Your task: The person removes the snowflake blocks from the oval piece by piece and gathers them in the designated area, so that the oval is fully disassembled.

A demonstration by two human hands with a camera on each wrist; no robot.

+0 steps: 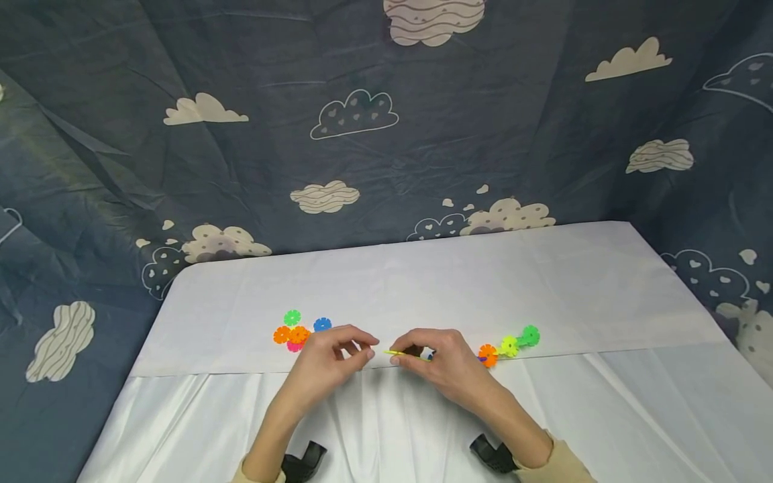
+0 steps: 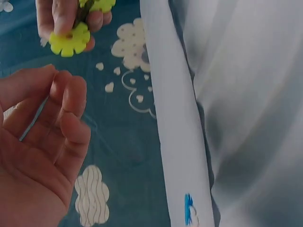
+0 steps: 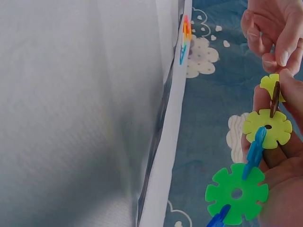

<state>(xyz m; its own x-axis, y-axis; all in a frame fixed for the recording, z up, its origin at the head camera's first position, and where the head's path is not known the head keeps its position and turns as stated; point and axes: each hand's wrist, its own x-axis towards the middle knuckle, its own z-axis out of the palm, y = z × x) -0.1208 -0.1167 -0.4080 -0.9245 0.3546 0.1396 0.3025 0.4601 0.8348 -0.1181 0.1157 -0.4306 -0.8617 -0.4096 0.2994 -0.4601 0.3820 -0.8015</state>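
Note:
My right hand pinches a yellow notched flower disc at the end of a linked chain. Along that chain come a brown disc seen edge-on, another yellow disc, a light blue disc and a green disc. Farther along, the chain shows an orange disc, a yellow one and a green one at its right end. Just left of the pinched disc, my left hand hovers with loosely bent fingers and nothing in them. In the left wrist view its palm shows bare.
Loose discs lie beyond the left hand on the white-covered table: green, blue, orange and partly covered pink. A dark cloud-print curtain stands behind the table.

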